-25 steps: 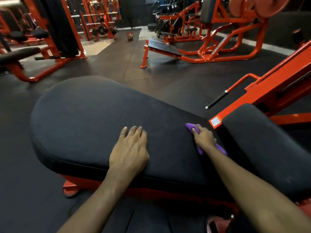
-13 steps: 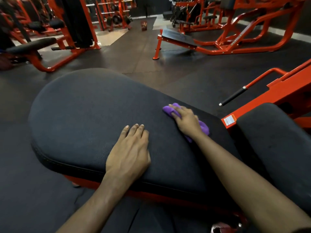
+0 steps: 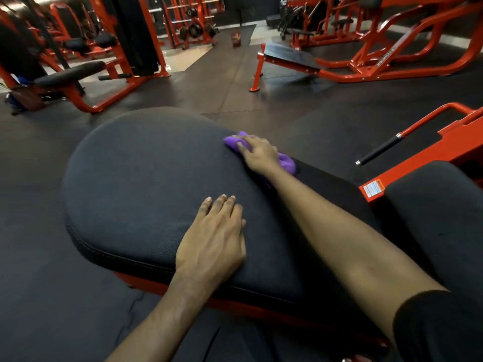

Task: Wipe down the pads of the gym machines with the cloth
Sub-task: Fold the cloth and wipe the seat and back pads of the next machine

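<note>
Black sleeve, right arm.

Dark rubber floor runs back to a pale strip. Red frames stand across the back, weight plates stacked among them under dim light.
</note>
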A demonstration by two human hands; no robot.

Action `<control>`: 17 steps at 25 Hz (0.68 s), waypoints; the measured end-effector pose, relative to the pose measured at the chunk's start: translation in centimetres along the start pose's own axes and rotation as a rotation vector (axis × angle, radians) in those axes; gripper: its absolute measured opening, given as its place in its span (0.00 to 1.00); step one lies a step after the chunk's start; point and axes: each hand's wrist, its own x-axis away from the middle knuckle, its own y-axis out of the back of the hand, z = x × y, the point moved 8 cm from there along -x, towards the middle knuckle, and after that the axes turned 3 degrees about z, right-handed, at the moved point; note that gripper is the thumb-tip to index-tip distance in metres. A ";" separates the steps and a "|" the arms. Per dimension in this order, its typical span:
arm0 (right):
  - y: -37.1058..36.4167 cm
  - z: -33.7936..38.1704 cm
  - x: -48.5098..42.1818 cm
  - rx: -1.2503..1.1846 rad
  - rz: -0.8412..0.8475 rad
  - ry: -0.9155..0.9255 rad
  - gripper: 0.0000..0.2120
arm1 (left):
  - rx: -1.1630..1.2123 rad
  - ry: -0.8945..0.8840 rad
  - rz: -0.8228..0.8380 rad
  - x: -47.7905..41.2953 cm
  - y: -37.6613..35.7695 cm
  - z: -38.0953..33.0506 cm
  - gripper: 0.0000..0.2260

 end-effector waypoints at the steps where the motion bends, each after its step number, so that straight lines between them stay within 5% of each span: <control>1: -0.4 3.7 0.2 -0.005 0.015 0.153 0.20 | 0.005 -0.004 -0.008 0.1 0.1 0.0 0.19; 3: -0.6 6.6 1.6 -0.032 0.033 0.363 0.19 | 0.017 -0.011 -0.025 0.2 0.1 0.0 0.19; 5: 0.0 3.7 2.5 -0.055 0.025 0.371 0.20 | 0.025 -0.013 -0.044 0.1 0.2 0.0 0.18; 10: 1.7 -13.2 6.0 0.002 -0.073 -0.221 0.21 | 0.052 -0.007 -0.061 0.3 0.1 0.1 0.18; 13: 2.2 -16.0 9.2 0.027 -0.071 -0.435 0.22 | 0.059 -0.002 -0.076 0.4 0.4 0.1 0.18; 17: 1.4 -5.8 11.3 0.083 -0.082 -0.162 0.22 | 0.209 -0.040 -0.141 1.3 2.9 0.4 0.12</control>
